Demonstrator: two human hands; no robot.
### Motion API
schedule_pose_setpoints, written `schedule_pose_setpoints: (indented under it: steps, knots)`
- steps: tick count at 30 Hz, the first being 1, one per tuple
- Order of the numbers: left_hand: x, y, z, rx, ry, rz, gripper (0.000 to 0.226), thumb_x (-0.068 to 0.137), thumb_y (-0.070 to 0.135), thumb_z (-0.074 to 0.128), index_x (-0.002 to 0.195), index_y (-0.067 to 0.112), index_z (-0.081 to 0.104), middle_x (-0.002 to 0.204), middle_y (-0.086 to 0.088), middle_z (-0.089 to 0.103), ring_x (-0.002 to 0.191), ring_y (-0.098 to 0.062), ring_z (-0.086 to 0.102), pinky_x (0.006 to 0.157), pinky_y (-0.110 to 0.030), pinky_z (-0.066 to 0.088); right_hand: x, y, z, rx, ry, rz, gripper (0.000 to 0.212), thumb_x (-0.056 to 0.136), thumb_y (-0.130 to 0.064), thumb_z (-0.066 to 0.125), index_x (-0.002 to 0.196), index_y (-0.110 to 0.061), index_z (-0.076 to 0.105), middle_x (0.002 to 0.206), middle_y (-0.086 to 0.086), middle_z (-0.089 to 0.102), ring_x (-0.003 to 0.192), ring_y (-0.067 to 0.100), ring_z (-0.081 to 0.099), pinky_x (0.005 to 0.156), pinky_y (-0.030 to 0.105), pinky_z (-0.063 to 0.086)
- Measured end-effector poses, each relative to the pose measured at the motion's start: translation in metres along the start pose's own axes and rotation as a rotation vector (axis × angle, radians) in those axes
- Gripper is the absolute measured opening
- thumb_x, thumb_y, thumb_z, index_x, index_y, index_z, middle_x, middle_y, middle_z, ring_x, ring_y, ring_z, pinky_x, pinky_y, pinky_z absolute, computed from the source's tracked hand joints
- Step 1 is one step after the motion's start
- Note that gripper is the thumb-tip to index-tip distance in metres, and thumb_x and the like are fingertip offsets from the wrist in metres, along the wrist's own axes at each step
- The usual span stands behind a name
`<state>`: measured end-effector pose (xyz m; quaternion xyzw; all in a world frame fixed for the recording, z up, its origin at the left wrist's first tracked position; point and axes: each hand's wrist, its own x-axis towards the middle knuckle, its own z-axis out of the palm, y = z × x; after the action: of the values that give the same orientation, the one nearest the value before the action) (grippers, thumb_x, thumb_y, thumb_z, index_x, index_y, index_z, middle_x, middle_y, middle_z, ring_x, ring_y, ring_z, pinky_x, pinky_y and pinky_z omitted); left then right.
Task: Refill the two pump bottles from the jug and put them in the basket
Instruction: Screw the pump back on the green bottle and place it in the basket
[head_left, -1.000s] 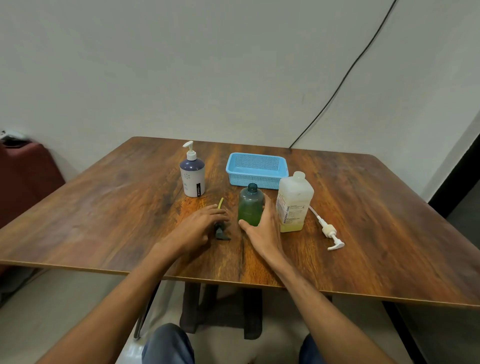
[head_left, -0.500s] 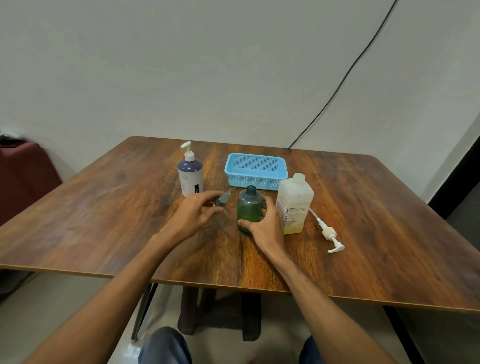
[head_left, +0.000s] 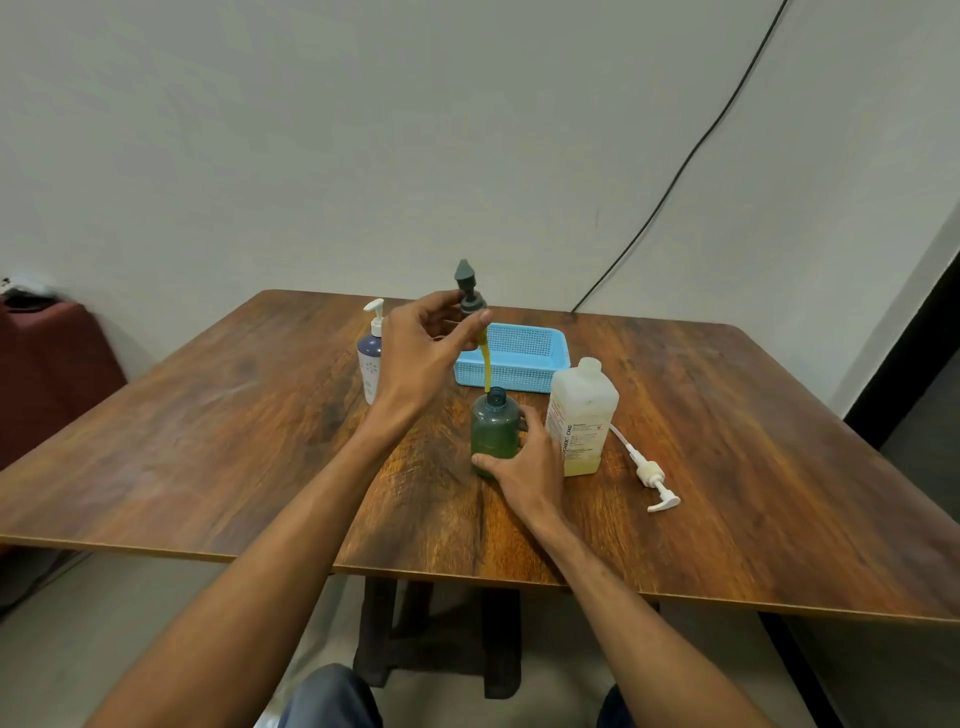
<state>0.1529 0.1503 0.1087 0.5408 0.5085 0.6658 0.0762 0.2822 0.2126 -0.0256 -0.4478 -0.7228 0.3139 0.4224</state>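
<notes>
Left hand (head_left: 421, 353) is pinching the pump head (head_left: 470, 293), yellow tube (head_left: 486, 366) hanging over the green bottle (head_left: 493, 434). Right hand (head_left: 527, 470) is gripping that bottle midway between the side edges of the tabletop (head_left: 208, 441).

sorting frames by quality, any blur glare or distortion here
Head view: soft even light, no hard shadows or glare, only a dull sheen on the table; centre fairly sharp around the green bottle; frame edges smear, and the wide lens stretches the forearms.
</notes>
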Motion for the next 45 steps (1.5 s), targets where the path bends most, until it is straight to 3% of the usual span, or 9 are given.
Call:
schedule_pose_setpoints:
  steps: [6, 16, 24, 33, 35, 37, 40, 43, 45]
  knots:
    - [0.001, 0.001, 0.007, -0.003, 0.041, -0.026, 0.040, 0.086, 0.028, 0.076, 0.117, 0.004, 0.069, 0.103, -0.007, 0.075, 0.088, -0.016, 0.075, 0.076, -0.039, 0.063, -0.001, -0.001, 0.000, -0.020, 0.004, -0.024, 0.087, 0.063, -0.026, 0.094, 0.138, -0.024, 0.050, 0.132, -0.003, 0.062, 0.118, 0.018, 0.060, 0.097, 0.039, 0.055]
    - [-0.013, -0.031, 0.020, 0.065, -0.065, -0.176, 0.041, 0.083, 0.027, 0.078, 0.118, 0.008, 0.069, 0.107, -0.004, 0.075, 0.092, -0.009, 0.073, 0.078, -0.028, 0.061, 0.000, -0.002, -0.001, -0.029, 0.002, -0.018, 0.085, 0.064, -0.024, 0.094, 0.137, -0.025, 0.050, 0.130, -0.002, 0.064, 0.118, 0.018, 0.060, 0.099, 0.036, 0.053]
    - [-0.027, -0.062, 0.023, 0.154, -0.264, -0.241, 0.036, 0.088, 0.020, 0.072, 0.123, 0.012, 0.065, 0.115, 0.001, 0.072, 0.104, -0.003, 0.068, 0.095, -0.029, 0.056, 0.002, -0.005, -0.001, -0.016, -0.009, -0.024, 0.082, 0.065, -0.024, 0.094, 0.135, -0.022, 0.052, 0.125, -0.001, 0.066, 0.114, 0.018, 0.063, 0.096, 0.037, 0.055]
    - [-0.022, -0.065, 0.019, 0.233, -0.508, -0.268, 0.038, 0.100, 0.013, 0.053, 0.139, 0.011, 0.051, 0.128, -0.003, 0.055, 0.121, -0.016, 0.052, 0.106, -0.040, 0.046, 0.000, -0.005, 0.000, -0.006, -0.012, -0.020, 0.083, 0.065, -0.026, 0.094, 0.135, -0.025, 0.051, 0.124, -0.004, 0.067, 0.113, 0.016, 0.064, 0.094, 0.038, 0.057]
    - [-0.024, -0.064, 0.021, 0.190, -0.482, -0.284, 0.041, 0.100, 0.013, 0.052, 0.141, 0.013, 0.046, 0.126, -0.001, 0.050, 0.121, -0.016, 0.050, 0.106, -0.036, 0.044, 0.000, -0.006, -0.001, -0.002, -0.009, -0.025, 0.082, 0.065, -0.024, 0.094, 0.136, -0.023, 0.052, 0.124, -0.003, 0.067, 0.113, 0.016, 0.064, 0.093, 0.035, 0.057]
    - [-0.029, -0.065, 0.025, 0.157, -0.355, -0.268, 0.046, 0.096, 0.020, 0.061, 0.140, 0.015, 0.047, 0.122, 0.003, 0.052, 0.115, -0.011, 0.054, 0.100, -0.029, 0.048, 0.000, -0.005, -0.002, 0.009, -0.013, -0.030, 0.081, 0.067, -0.021, 0.093, 0.136, -0.021, 0.052, 0.125, -0.002, 0.066, 0.113, 0.015, 0.062, 0.091, 0.028, 0.055]
    - [-0.034, -0.070, 0.032, 0.205, -0.120, -0.240, 0.047, 0.081, 0.036, 0.079, 0.120, 0.019, 0.058, 0.106, 0.006, 0.061, 0.098, -0.005, 0.060, 0.084, -0.020, 0.053, 0.000, -0.006, -0.003, 0.003, -0.021, -0.022, 0.083, 0.067, -0.021, 0.093, 0.138, -0.019, 0.051, 0.128, 0.000, 0.064, 0.115, 0.013, 0.058, 0.089, 0.021, 0.047]
    - [-0.035, -0.073, 0.037, 0.225, -0.074, -0.194, 0.036, 0.076, 0.033, 0.083, 0.103, 0.019, 0.064, 0.096, 0.009, 0.065, 0.089, -0.004, 0.063, 0.076, -0.015, 0.053, 0.001, -0.006, -0.001, -0.002, -0.026, -0.013, 0.083, 0.067, -0.022, 0.093, 0.139, -0.020, 0.051, 0.129, 0.000, 0.064, 0.118, 0.015, 0.060, 0.091, 0.022, 0.049]
    - [-0.033, -0.075, 0.034, 0.235, -0.107, -0.179, 0.032, 0.081, 0.025, 0.079, 0.110, 0.020, 0.066, 0.103, 0.010, 0.068, 0.094, -0.002, 0.064, 0.079, -0.014, 0.052, 0.003, -0.006, 0.003, -0.007, -0.025, -0.007, 0.083, 0.067, -0.023, 0.093, 0.139, -0.020, 0.050, 0.130, 0.001, 0.065, 0.119, 0.018, 0.061, 0.095, 0.029, 0.053]
